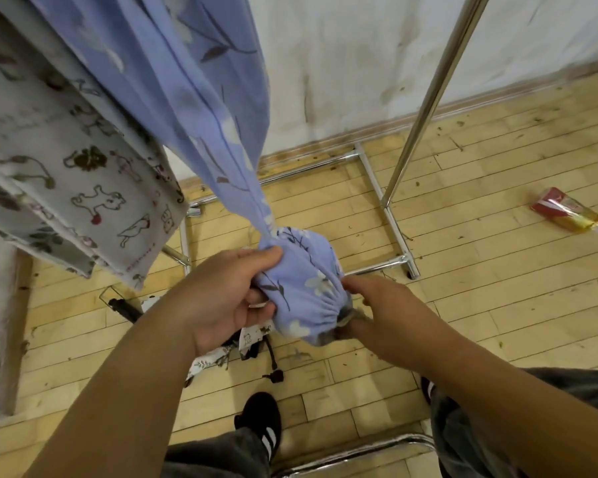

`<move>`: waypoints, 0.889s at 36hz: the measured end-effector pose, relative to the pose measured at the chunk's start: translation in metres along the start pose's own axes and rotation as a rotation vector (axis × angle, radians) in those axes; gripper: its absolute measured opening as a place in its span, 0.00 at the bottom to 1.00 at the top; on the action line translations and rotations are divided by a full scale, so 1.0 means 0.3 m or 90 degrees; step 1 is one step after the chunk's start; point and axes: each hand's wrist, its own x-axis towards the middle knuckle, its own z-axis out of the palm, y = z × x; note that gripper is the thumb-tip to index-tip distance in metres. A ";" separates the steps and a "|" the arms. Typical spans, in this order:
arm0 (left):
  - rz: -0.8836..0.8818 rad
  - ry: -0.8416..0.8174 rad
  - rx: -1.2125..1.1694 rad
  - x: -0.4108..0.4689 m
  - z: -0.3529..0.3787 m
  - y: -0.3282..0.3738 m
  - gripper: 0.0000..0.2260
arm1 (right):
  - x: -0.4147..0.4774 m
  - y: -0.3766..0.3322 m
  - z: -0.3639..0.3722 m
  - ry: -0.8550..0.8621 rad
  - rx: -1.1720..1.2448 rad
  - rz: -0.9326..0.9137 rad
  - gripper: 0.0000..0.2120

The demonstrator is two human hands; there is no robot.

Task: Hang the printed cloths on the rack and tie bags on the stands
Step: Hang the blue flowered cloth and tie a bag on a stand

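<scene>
Matt blue cloth [301, 288], glossy metal rack [394, 232]

Bare, shabby room: scuffed plank floor [480, 270], stained white wall [342, 63], chrome garment rack [430, 98], printed cloths [187, 81] alongside.

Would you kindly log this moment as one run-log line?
left hand: grips blue floral cloth | right hand: pinches its gathered end | stage: bundling

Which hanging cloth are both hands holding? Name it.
The blue floral cloth, its bunched end gripped by left hand and right hand; the grey animal-print cloth hangs untouched.
</scene>
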 end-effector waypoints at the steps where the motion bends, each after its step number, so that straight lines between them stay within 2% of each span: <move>1: 0.015 0.010 0.001 0.005 0.005 0.009 0.10 | 0.004 -0.002 0.000 0.023 0.018 -0.005 0.11; 5: 0.098 0.056 0.086 0.030 0.006 0.027 0.10 | 0.020 -0.023 -0.014 0.072 0.048 0.027 0.07; 7: 0.142 0.094 0.234 0.047 -0.003 0.022 0.11 | 0.027 -0.024 -0.019 0.084 0.079 0.034 0.07; 9: 0.180 0.149 0.422 0.057 -0.006 0.013 0.19 | 0.035 -0.023 -0.024 0.098 0.114 0.042 0.08; 12: 0.227 0.133 0.553 0.053 0.015 -0.006 0.24 | 0.045 -0.029 -0.037 0.109 0.168 0.075 0.08; 14: 0.245 0.068 0.580 0.048 0.041 -0.024 0.23 | 0.050 -0.040 -0.047 0.100 0.202 0.084 0.09; 17: 0.260 0.002 0.606 0.055 0.064 -0.053 0.24 | 0.054 -0.048 -0.057 0.104 0.249 0.103 0.17; 20: 0.223 0.018 0.645 0.086 0.051 -0.069 0.27 | 0.054 -0.047 -0.062 0.116 0.269 0.131 0.24; 24: 0.211 0.050 0.655 0.123 0.027 -0.083 0.29 | 0.045 -0.052 -0.076 0.116 0.279 0.125 0.27; 29: 0.381 0.004 0.581 0.107 0.076 -0.088 0.27 | 0.028 -0.079 -0.076 0.078 0.290 0.078 0.26; 32: 0.482 0.040 0.628 0.107 0.102 -0.094 0.20 | 0.025 -0.082 -0.069 0.074 0.262 0.034 0.20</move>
